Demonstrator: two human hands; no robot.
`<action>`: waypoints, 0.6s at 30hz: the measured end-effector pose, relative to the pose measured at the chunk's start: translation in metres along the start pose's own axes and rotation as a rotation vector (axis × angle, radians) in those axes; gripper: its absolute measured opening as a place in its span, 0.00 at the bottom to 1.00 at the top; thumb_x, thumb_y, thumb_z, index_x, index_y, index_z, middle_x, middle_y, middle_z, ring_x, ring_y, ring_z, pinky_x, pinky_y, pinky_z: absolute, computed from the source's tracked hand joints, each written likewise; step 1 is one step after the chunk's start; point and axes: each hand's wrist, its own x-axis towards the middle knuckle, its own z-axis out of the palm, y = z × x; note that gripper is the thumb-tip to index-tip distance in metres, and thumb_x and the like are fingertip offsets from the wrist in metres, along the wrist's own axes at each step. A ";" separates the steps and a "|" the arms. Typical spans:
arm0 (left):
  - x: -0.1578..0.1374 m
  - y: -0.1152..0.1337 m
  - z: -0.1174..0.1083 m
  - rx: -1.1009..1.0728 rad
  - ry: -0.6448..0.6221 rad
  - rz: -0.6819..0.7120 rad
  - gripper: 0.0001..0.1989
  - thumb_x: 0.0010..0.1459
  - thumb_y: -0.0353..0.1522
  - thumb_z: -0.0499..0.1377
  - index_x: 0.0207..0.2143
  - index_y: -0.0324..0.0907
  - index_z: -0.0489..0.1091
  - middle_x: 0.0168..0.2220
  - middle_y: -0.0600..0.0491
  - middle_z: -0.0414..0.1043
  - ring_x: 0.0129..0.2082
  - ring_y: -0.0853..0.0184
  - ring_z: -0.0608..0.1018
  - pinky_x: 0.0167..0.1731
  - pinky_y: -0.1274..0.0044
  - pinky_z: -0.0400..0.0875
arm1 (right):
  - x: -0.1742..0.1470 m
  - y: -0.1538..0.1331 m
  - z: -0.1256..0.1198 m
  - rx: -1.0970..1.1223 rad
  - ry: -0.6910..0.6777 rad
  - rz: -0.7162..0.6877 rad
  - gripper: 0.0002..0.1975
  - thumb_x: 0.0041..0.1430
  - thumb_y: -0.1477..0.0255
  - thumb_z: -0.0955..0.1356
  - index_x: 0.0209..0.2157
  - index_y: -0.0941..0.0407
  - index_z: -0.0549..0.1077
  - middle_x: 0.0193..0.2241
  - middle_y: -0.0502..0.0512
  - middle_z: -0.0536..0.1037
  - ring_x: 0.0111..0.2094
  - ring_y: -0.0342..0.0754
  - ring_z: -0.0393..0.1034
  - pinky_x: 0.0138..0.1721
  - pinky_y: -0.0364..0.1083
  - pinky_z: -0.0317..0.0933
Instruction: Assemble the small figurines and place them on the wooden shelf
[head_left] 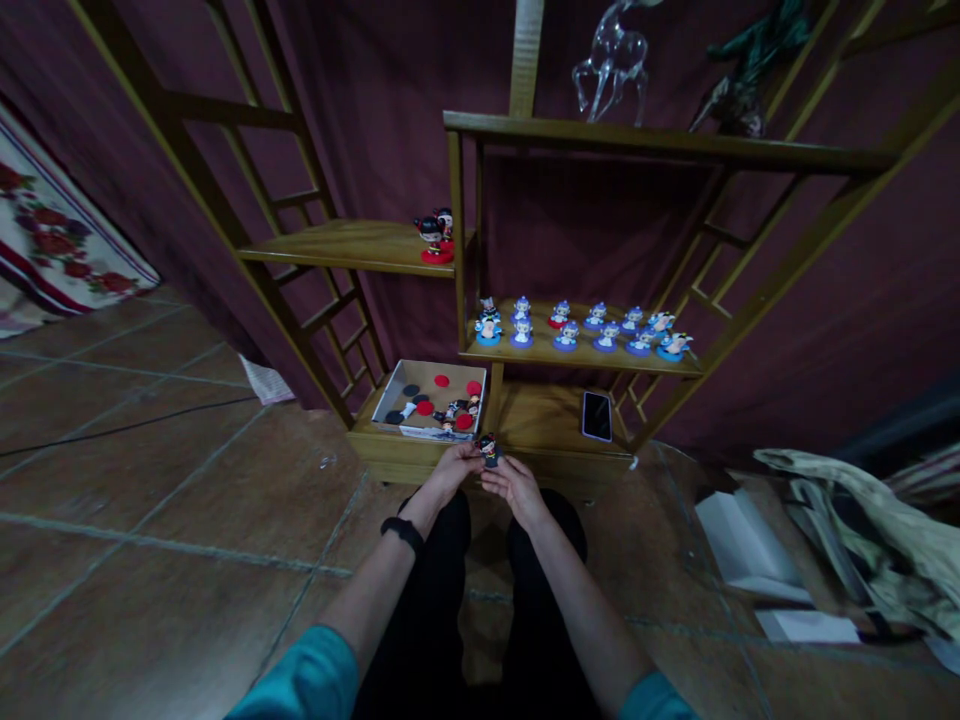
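Both hands meet just in front of the wooden shelf (555,415). The left hand (452,468) and the right hand (516,486) pinch a small figurine (489,450) between their fingers, just in front of the shelf's open box (390,400) of figurines and discs.

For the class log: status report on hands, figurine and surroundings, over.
Left hand and right hand both pinch one small figurine. Open box of bases just behind. Phone on bottom shelf, apart.
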 end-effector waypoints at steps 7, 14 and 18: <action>0.001 -0.001 -0.005 -0.109 0.066 -0.078 0.16 0.36 0.25 0.64 0.33 0.36 0.71 0.29 0.51 0.74 0.26 0.73 0.73 0.30 0.81 0.66 | 0.001 0.004 0.001 -0.088 0.056 -0.059 0.15 0.45 0.63 0.69 0.34 0.56 0.70 0.31 0.53 0.75 0.29 0.45 0.71 0.32 0.47 0.67; 0.003 0.002 -0.005 -0.105 0.103 -0.159 0.18 0.36 0.22 0.64 0.35 0.38 0.71 0.30 0.52 0.74 0.25 0.75 0.74 0.29 0.82 0.67 | -0.002 -0.003 0.003 -0.284 0.072 -0.245 0.20 0.44 0.65 0.69 0.43 0.52 0.69 0.43 0.53 0.73 0.43 0.49 0.67 0.39 0.46 0.64; 0.004 -0.001 -0.005 -0.105 0.109 -0.186 0.14 0.37 0.23 0.64 0.32 0.36 0.72 0.29 0.50 0.74 0.25 0.74 0.74 0.30 0.82 0.68 | -0.003 -0.005 0.004 -0.333 0.073 -0.263 0.15 0.45 0.65 0.68 0.37 0.54 0.72 0.36 0.52 0.76 0.39 0.48 0.69 0.38 0.46 0.65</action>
